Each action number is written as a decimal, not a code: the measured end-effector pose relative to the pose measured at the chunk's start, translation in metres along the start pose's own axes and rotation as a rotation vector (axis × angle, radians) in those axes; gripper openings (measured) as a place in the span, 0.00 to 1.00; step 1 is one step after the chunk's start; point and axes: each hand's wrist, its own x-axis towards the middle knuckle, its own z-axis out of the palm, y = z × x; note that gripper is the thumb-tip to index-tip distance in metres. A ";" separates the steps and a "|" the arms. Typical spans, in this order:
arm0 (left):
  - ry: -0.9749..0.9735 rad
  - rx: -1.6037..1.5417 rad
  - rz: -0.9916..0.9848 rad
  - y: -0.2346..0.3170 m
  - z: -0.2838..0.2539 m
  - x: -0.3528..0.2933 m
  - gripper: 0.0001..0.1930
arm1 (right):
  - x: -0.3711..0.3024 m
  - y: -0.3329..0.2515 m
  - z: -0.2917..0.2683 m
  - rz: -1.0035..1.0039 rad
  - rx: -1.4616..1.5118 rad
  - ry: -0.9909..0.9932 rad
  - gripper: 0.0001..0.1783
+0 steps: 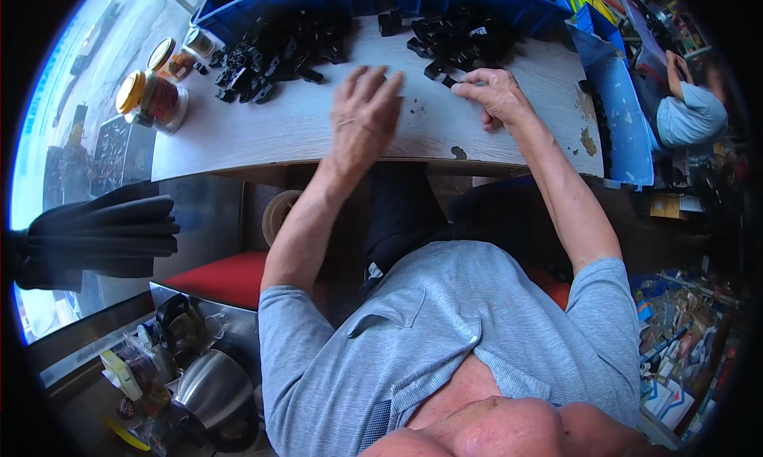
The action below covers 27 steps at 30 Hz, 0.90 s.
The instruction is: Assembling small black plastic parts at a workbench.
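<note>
Left hand (364, 115) hangs half-open, blurred, seemingly empty; right hand (501, 99) pinches a small black part (447, 81) over the whitish surface (278, 135).

Both bare forearms (298, 226) reach forward, slanting toward each other. The left hand (364, 111), blurred, is back up, its fingers extended and slightly apart. The right hand (494, 98) points inward — thumb and forefinger drawn together in a pinch, the wrist (520, 119) bent leftward.
</note>
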 end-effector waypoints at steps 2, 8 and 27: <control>-0.016 -0.077 0.036 0.024 0.019 0.007 0.19 | -0.001 0.000 -0.005 0.025 0.050 -0.139 0.19; -0.204 -0.063 -0.022 0.036 0.047 0.020 0.13 | -0.004 0.001 0.001 0.034 0.046 -0.200 0.19; -0.170 0.144 -0.212 -0.004 0.010 -0.004 0.17 | -0.013 -0.003 0.019 -0.082 -0.023 -0.027 0.24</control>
